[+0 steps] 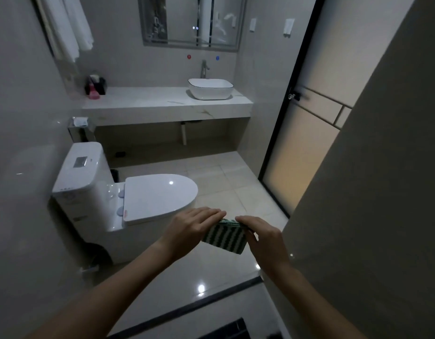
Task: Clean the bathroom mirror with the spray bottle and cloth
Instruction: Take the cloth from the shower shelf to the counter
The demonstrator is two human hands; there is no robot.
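Observation:
A folded green-and-white striped cloth [225, 237] is held between both my hands, low in the middle of the view. My left hand [192, 227] grips its left edge and my right hand [263, 241] grips its right edge. The mirror [190, 20] hangs on the far wall above the counter. A pink spray bottle [93, 90] stands at the far left end of the white counter [150, 101], well away from both hands.
A white toilet [128, 192] with its lid down stands left of my hands. A white basin [210, 88] with a tap sits on the counter. A frosted glass door [307, 128] is at right. White towels [67, 25] hang upper left. A dark threshold strip [187, 309] crosses the floor below me.

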